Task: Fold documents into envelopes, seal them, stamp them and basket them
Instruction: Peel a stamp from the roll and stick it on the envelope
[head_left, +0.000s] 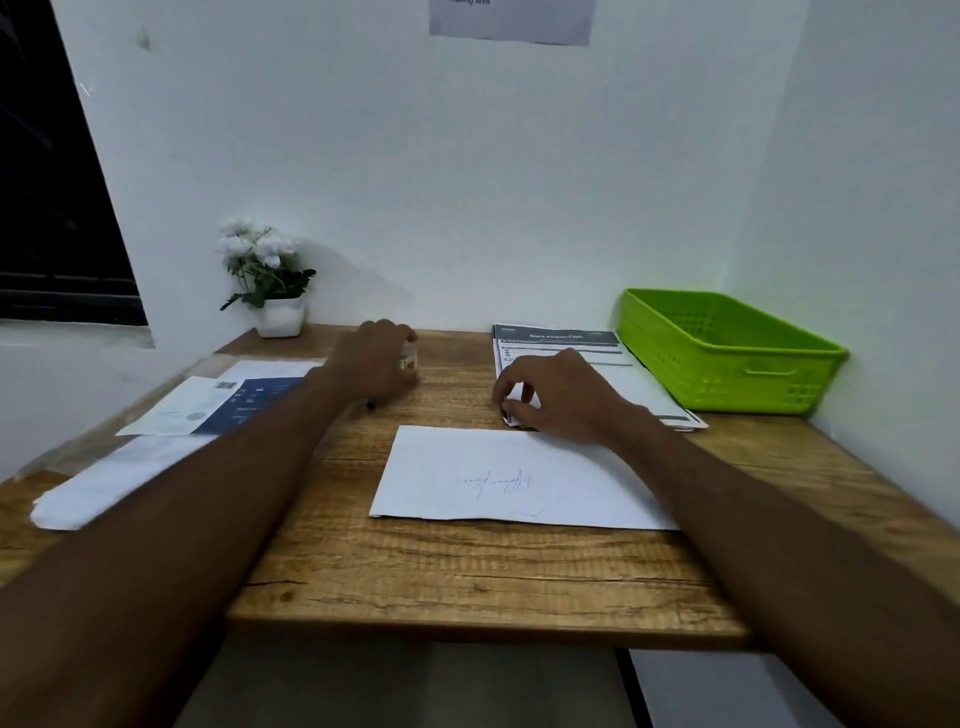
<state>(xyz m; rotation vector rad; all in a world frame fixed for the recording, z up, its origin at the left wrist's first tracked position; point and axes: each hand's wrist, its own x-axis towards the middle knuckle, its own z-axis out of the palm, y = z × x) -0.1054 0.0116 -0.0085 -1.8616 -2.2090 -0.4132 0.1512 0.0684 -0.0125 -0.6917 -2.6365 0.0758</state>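
A white envelope with a blue handwritten scrawl lies flat in the middle of the wooden table. My right hand is just beyond its far right corner and pinches the near left corner of a stack of printed documents. My left hand is farther left, at the back of the table, its fingers curled round a small upright object, mostly hidden, perhaps a glue stick or stamp. The green plastic basket stands at the back right, with nothing visible inside.
A stack of white envelopes and a blue-and-white printed sheet lie at the table's left. A white pot of white flowers stands at the back left. White walls close in behind and at the right; a dark window is at left.
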